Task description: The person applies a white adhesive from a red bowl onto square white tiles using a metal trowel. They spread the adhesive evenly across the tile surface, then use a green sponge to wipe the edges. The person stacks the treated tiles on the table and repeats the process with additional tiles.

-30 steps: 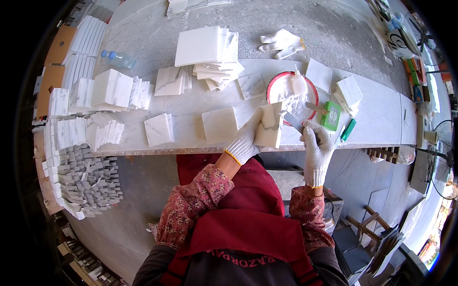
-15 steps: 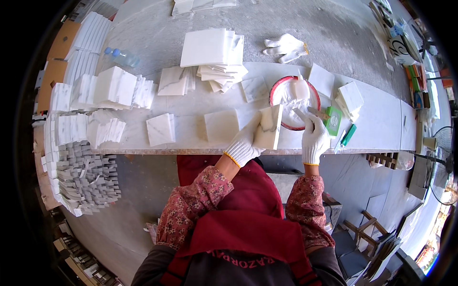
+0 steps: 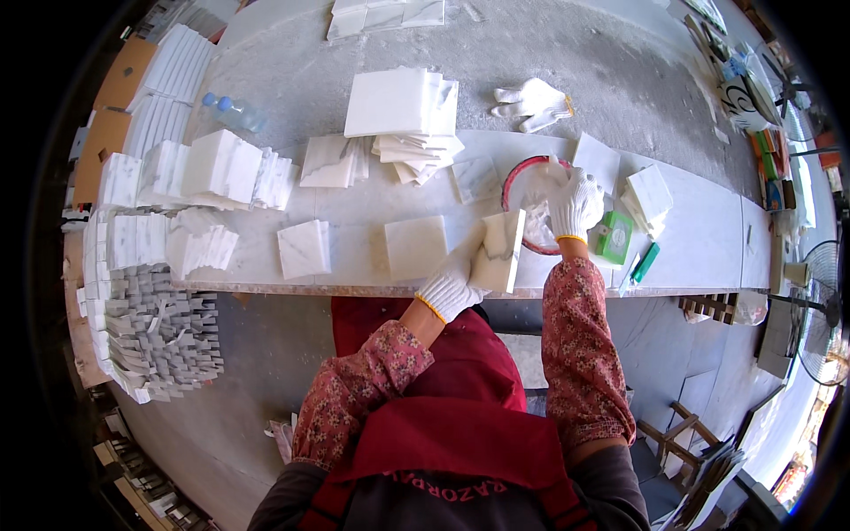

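The marble tile (image 3: 501,250) is held upright by the left hand (image 3: 450,285) at the bench (image 3: 708,257) edge; it could be dropped while the right hand (image 3: 574,202), grip closed on something unclear, is in the red basin (image 3: 512,177).

A square white marble tile (image 3: 501,250) with faint grey veining (a thick slab, its pale edge showing) stands tilted at the counter's (image 3: 708,257) front edge, just beside a round red-rimmed basin (image 3: 515,173) holding a crumpled white cloth (image 3: 537,181).

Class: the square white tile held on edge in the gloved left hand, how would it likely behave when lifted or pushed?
The tile looks like rigid stone: probably stiff and heavy. Its smooth faces may slip in the left hand.
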{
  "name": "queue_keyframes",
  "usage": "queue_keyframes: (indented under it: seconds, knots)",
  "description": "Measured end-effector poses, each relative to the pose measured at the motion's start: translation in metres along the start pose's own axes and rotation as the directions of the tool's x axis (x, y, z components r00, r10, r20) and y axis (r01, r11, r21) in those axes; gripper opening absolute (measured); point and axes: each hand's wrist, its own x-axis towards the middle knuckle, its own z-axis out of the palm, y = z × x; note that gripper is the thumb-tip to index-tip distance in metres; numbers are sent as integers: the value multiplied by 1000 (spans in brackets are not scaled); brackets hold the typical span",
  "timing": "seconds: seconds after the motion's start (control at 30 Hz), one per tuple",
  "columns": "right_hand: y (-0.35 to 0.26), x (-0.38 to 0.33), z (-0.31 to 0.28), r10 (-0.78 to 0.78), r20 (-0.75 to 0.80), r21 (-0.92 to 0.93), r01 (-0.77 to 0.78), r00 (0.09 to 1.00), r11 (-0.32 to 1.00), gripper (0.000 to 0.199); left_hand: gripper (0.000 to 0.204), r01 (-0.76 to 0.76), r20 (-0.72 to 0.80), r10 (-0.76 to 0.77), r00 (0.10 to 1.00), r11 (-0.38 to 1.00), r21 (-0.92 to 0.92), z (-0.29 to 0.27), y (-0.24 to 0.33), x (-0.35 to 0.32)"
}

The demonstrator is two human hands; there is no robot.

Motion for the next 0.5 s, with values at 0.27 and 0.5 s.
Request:
queue_keyframes:
  seconds: [0.27,0.5]
  knots:
    - [7,-76,-94,-111,180,885,-112,977,451,28,38,15,-39,-14,999,1000,10,1,8,-4]
    - [10,-122,-162,-112,236,873,-160,965,460,25,41,2,26,-6,1000,989,151,-2,4,-2]
